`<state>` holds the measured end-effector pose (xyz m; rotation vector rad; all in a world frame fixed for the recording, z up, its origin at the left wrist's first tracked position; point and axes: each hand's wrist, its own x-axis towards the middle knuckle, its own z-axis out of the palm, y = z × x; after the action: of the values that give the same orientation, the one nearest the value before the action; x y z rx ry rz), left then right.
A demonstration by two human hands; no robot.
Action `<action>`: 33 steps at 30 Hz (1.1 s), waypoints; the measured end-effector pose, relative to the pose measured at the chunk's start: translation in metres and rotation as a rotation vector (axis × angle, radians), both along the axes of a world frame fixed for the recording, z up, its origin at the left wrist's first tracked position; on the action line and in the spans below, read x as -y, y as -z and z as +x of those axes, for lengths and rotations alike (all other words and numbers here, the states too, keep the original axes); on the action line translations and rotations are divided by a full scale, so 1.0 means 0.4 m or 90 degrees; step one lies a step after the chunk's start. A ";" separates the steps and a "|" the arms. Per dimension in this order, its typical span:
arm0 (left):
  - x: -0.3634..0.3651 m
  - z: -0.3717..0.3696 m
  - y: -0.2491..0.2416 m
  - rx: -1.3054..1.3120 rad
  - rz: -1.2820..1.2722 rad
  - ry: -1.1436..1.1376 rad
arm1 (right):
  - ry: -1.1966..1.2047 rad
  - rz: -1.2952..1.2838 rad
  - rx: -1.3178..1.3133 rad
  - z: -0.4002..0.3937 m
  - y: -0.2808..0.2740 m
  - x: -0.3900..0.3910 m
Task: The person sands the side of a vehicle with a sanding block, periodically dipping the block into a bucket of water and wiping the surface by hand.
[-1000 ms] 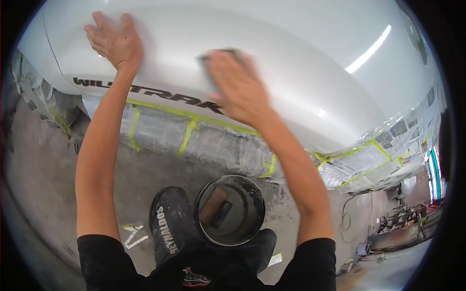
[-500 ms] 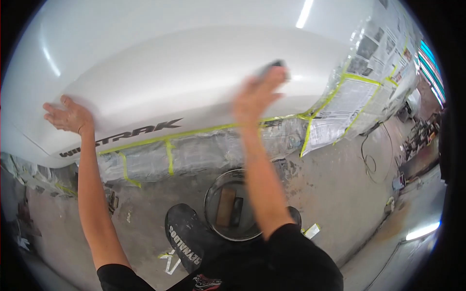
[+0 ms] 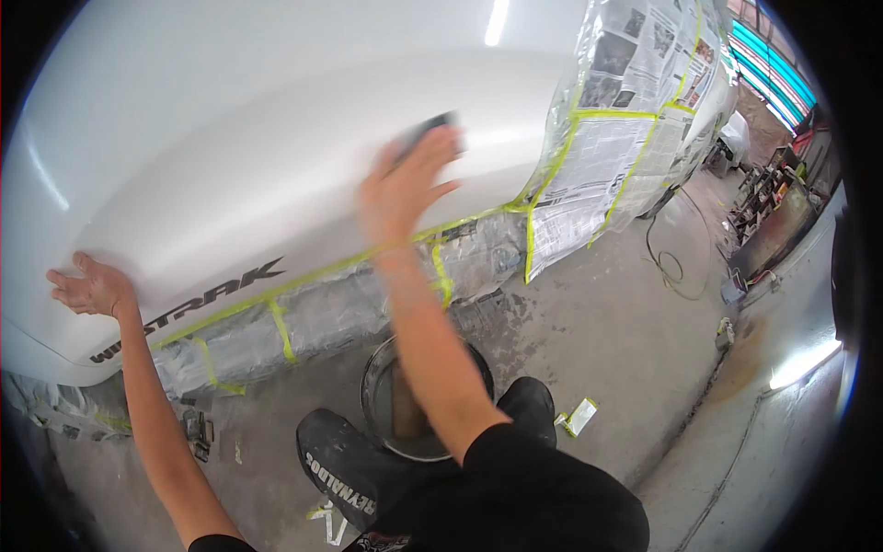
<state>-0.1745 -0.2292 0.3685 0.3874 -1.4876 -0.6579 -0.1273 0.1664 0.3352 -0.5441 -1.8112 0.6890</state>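
Sitting low centre, a bucket (image 3: 375, 384) holds a brown block (image 3: 406, 405), partly hidden by the forearm (image 3: 434, 336). Upper centre, the blurred right hand (image 3: 405, 189) closes fingers over a dark pad (image 3: 424, 132) on white bodywork (image 3: 276, 147); far left, the left hand (image 3: 97, 288) lies spread.

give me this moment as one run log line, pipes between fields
right hand: dark pad held against white panel | left hand: on white panel near dark lettering | bucket: brown block inside
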 end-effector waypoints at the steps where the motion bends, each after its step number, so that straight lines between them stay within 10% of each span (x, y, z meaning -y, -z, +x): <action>1: -0.002 0.002 -0.005 0.002 -0.001 0.002 | -0.059 0.038 0.029 0.038 0.025 0.082; 9: 0.012 -0.015 0.002 -0.027 -0.031 -0.012 | 0.012 -0.134 -0.014 0.032 -0.058 -0.365; 17: 0.020 -0.015 0.005 -0.034 -0.063 -0.046 | -0.198 0.318 0.030 0.040 0.092 0.223; 23: 0.018 -0.007 0.000 -0.032 -0.060 -0.023 | -0.002 -0.087 -0.052 0.037 -0.019 -0.268; 30: 0.047 -0.029 0.007 -0.025 -0.082 -0.124 | -0.068 0.144 0.129 0.075 0.070 0.051; 33: 0.050 -0.035 0.013 -0.018 -0.075 -0.125 | 0.034 0.068 0.040 0.024 0.028 -0.204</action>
<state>-0.1886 -0.2493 0.3633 0.4253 -1.4323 -0.4159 -0.1175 0.2480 0.3239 -0.5469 -1.8739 0.5406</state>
